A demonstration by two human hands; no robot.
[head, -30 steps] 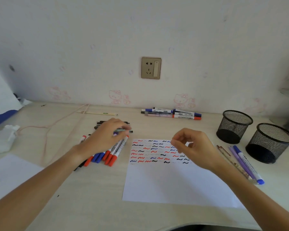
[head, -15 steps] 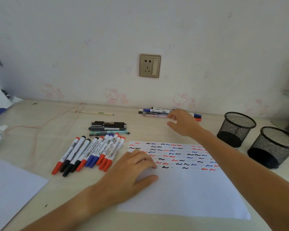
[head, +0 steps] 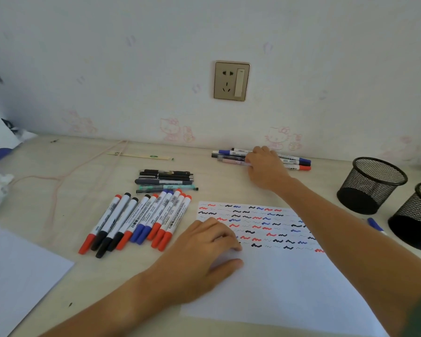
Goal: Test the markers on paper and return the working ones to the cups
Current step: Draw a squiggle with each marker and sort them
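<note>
My left hand [head: 204,249] lies at the lower centre of the frame with its fingers loosely bent, pressing on the left edge of the test paper [head: 277,283] and holding nothing. The paper's upper part carries rows of red, blue and black squiggles; my right forearm crosses over its right side and hides some of them, and its lower right corner runs under my arm.

My right hand [head: 265,166] is up in the upper right of centre, fingers curled down over the row of markers by the wall [head: 297,162]. The fingers cover the middle of that row, so I cannot tell which marker they are on, or whether they really grip one or only touch it.

To the left of the paper lies a fan of whiteboard markers [head: 141,222] with red, black and blue caps, and just above it a small stack of dark pens [head: 165,180].

At the right edge stand two black mesh cups [head: 372,186]; the nearer one is cut off by the frame. A blue-capped marker [head: 374,223] lies between them, mostly hidden behind my arm.
</note>
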